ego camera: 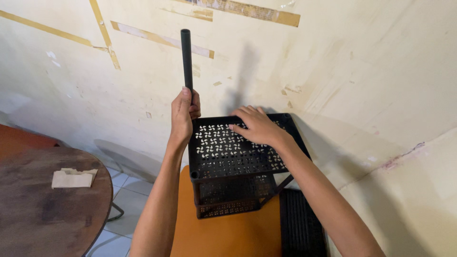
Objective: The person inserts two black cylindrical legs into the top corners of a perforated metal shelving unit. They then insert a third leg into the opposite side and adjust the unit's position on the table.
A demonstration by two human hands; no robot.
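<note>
L hand (pixel 183 114) fisted round black tube (pixel 186 59), held upright at back-left corner of black perforated shelf rack (pixel 228 162); R hand (pixel 257 126) spread flat, pressing top tier. Rack sits on orange stool (pixel 223 233) by wall. Best: keep tube vertical over corner socket, steady w/ R palm, push straight down, don't twist

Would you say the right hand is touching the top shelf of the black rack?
Touching: the head view shows the right hand lying flat, fingers spread, on the perforated top shelf.
</note>
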